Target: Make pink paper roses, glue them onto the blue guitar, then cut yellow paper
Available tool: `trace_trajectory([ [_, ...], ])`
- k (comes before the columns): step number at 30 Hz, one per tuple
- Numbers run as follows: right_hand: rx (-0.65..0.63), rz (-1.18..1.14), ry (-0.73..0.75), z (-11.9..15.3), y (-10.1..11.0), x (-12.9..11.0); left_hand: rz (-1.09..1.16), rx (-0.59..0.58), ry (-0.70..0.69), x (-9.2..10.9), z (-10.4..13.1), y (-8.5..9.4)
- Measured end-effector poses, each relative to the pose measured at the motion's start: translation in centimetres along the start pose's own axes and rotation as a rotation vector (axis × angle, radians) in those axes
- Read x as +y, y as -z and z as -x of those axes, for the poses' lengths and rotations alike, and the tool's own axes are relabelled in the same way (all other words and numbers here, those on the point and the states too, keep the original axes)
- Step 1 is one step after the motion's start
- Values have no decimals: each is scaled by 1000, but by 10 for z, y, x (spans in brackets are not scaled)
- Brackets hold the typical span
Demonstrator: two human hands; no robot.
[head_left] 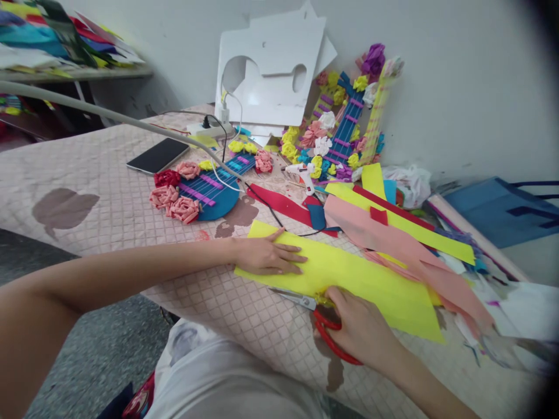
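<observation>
Quilt-patterned counter (pixel 109 151), dark-patched. Yellow sheet (pixel 358 273) lies along its near edge, within reach of both hands. Left hand (pixel 268 255): fingers flat, slightly spread, grasping nothing — presumably pressing to stop the sheet slipping. Right hand (pixel 356 323): fingers closed round red-handled scissors (pixel 309 301), blades by the sheet's near margin — blade gap unclear. Glue gun (pixel 301 170) toward the far edge, apparently set clear.
</observation>
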State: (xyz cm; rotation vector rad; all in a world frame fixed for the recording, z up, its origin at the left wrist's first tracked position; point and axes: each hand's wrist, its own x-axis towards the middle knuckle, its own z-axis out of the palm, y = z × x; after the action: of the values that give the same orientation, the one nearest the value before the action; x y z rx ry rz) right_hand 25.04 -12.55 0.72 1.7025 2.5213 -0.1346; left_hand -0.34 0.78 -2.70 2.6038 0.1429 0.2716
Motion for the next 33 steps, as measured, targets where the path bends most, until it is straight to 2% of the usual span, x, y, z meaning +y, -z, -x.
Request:
trace_trajectory([
  [15,-10,-12,19,-8,0,-7,-24,11,-4,0,0,-2],
  [23,-54,47,24,-6,-1,-5,-44,-73,37,3,0,2],
  [33,-51,19,9,-14,5,-14,-118,5,-37,-4,-1,-3],
])
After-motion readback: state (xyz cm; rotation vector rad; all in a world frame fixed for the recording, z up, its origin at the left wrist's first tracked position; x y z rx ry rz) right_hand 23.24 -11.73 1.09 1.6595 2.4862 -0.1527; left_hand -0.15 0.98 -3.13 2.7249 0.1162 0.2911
